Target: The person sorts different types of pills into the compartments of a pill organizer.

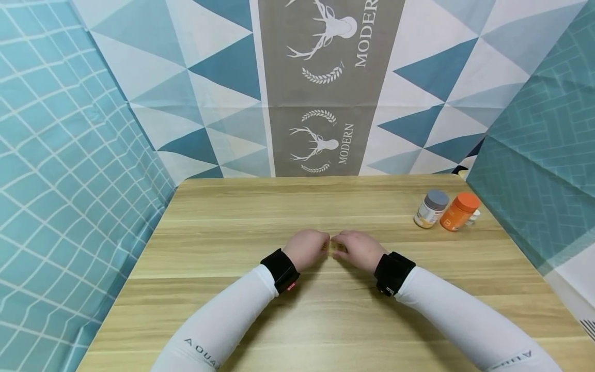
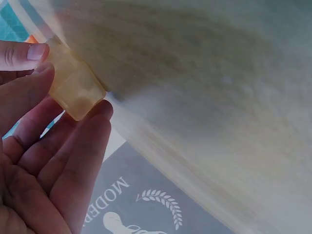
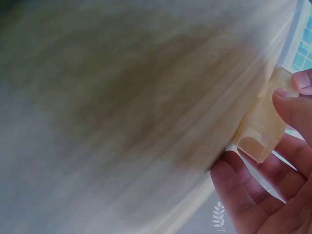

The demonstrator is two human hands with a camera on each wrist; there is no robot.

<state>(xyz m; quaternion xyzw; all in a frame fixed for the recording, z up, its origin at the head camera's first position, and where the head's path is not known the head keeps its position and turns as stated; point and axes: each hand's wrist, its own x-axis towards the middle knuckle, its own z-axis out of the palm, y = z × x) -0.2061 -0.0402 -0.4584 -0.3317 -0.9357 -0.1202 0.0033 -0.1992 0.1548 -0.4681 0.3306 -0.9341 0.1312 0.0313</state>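
Both hands meet over the middle of the table. Between them is a small translucent yellowish plastic box (image 2: pixel 78 90), boxy with rounded corners; in the head view the fingers cover most of it. My left hand (image 1: pixel 307 248) pinches one end between thumb and fingers. From the other side, my right hand (image 1: pixel 360 250) holds the same piece, its thumb on the near face and fingertips at the lower edge. The right wrist view shows a seam across the yellowish box (image 3: pixel 263 122) and a paler end. Its contents cannot be told.
On the wooden table (image 1: pixel 209 222), toward the back right, stand a grey-capped bottle (image 1: pixel 429 209) and an orange bottle (image 1: pixel 459 212). A white-lidded container (image 1: pixel 473 217) is partly hidden behind them. Patterned cloths hang at the back and both sides.
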